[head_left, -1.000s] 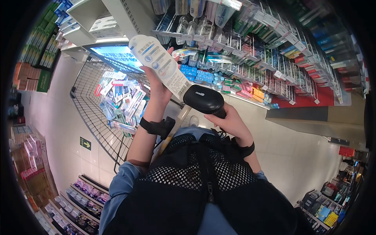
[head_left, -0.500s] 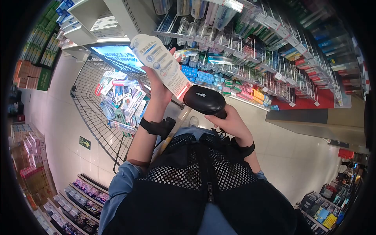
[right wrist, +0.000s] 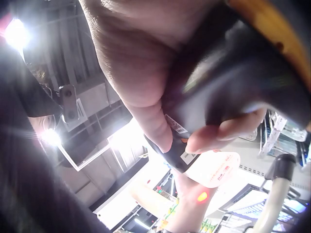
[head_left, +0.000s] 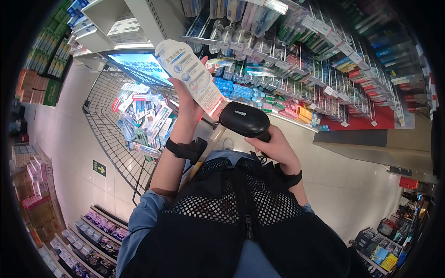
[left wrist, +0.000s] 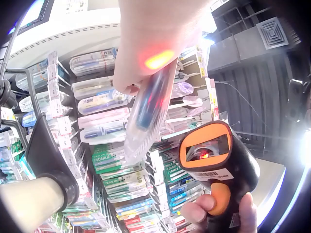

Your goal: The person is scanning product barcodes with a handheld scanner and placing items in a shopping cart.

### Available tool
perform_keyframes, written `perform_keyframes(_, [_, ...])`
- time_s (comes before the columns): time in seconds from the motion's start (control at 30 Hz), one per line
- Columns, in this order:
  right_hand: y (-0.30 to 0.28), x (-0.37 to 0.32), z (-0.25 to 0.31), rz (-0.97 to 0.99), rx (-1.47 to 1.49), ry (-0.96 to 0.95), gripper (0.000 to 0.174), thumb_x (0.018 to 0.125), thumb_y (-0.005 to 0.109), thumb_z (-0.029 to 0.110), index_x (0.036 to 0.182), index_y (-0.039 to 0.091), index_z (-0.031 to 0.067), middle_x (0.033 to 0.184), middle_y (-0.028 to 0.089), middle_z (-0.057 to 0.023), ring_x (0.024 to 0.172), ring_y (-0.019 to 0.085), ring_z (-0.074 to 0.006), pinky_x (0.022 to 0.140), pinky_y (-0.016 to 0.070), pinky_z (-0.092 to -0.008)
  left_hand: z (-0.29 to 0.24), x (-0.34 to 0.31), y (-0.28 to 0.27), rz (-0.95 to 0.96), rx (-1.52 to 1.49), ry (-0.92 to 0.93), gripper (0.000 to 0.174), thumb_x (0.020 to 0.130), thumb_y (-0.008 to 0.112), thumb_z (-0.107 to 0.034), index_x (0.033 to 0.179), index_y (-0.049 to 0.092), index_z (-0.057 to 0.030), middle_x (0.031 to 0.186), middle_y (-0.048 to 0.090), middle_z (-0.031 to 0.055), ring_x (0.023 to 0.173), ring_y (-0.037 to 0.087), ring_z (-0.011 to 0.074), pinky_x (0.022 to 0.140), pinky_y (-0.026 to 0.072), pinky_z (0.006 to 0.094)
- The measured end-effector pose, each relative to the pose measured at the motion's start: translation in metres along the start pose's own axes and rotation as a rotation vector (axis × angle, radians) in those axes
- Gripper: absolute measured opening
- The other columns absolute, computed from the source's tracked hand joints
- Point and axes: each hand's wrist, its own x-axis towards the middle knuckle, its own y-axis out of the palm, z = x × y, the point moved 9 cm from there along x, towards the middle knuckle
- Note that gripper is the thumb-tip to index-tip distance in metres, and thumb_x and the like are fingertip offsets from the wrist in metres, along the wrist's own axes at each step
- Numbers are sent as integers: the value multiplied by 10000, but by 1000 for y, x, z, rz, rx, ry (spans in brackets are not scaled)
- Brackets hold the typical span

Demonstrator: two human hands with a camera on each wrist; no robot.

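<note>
My left hand (head_left: 186, 99) holds up a toothbrush pack (head_left: 192, 76), its white printed card back facing me in the head view. From below, in the left wrist view, the clear plastic front of the pack (left wrist: 148, 107) shows something blue inside. My right hand (head_left: 280, 147) grips a black barcode scanner (head_left: 244, 120) by its handle, fingers at the orange trigger (left wrist: 220, 198). The scanner's nose overlaps the lower end of the card in the head view. Red light glows on that end of the card and on the left palm's base.
A wire shopping cart (head_left: 104, 118) stands at the left, heaped with packaged toothbrushes (head_left: 146, 116). A lit screen (head_left: 139, 66) sits at its far side. Ahead and right, shelf hooks (head_left: 278, 60) carry many hanging packs. Stacked boxes (head_left: 39, 185) line the far left.
Red light has come on at the lower end of the card. The scanner has shifted slightly right; the left hand and pack have barely moved.
</note>
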Motion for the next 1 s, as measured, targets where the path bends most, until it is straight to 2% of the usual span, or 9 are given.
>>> perform_keyframes(0.17, [-5, -3, -7, 3, 18, 72, 360, 739, 680, 146, 1044, 553, 2, 818, 584, 0, 698, 493, -40, 600, 410, -203, 5, 0, -1, 50, -83, -50, 885, 722, 306, -729, 1350, 209, -114, 1359, 306, 112, 1095, 459, 259, 852, 446, 360])
perform_keyframes(0.23, [-8, -3, -3, -18, 24, 33, 338, 737, 684, 144, 1021, 565, 3, 788, 578, 16, 666, 481, -27, 567, 395, -192, 0, 1, -7, -27, -37, 15, 860, 733, 305, -719, 1352, 208, -129, 1362, 301, 119, 1096, 459, 265, 852, 446, 362])
perform_keyframes(0.37, [-11, -5, -3, -17, 45, -6, 327, 736, 686, 132, 1010, 568, -1, 795, 574, 23, 669, 482, -29, 571, 396, -194, -3, -2, -6, -27, -50, 17, 834, 740, 302, -713, 1355, 208, -156, 1362, 298, 126, 1105, 453, 275, 855, 444, 366])
perform_keyframes(0.43, [-12, -6, -2, -21, 85, -5, 326, 737, 686, 124, 1011, 566, -6, 800, 570, 29, 674, 479, -26, 577, 396, -192, -3, -3, -4, -41, -57, -5, 852, 742, 275, -723, 1344, 223, -122, 1349, 325, 98, 1033, 501, 220, 798, 471, 341])
perform_keyframes(0.47, [-13, -6, -3, -20, 86, -4, 326, 737, 686, 124, 1011, 566, -6, 800, 570, 29, 674, 479, -26, 577, 396, -192, -2, -3, -4, -42, -56, -5, 852, 742, 275, -723, 1344, 223, -122, 1349, 325, 98, 1033, 501, 220, 798, 471, 341])
perform_keyframes(0.67, [-14, -5, -5, -8, 73, 2, 294, 738, 686, 126, 976, 568, 0, 704, 557, 27, 589, 483, -25, 497, 371, -186, -5, -2, -10, -72, -65, 33, 825, 747, 279, -716, 1347, 218, -153, 1350, 316, 108, 1055, 490, 239, 782, 491, 356])
perform_keyframes(0.73, [-14, -6, -3, -19, 99, -18, 278, 738, 685, 129, 958, 569, 7, 651, 544, 28, 541, 484, -30, 460, 351, -186, -5, -1, -10, -38, -58, 26, 817, 739, 325, -711, 1361, 198, -196, 1363, 290, 136, 1139, 429, 305, 902, 412, 396])
perform_keyframes(1.0, [-16, -5, -5, -30, 80, -11, 269, 735, 691, 158, 929, 578, 11, 631, 538, 33, 538, 488, -28, 461, 348, -184, -4, -1, -12, -35, -87, 22, 816, 738, 332, -709, 1359, 201, -196, 1361, 291, 139, 1134, 433, 314, 917, 401, 406])
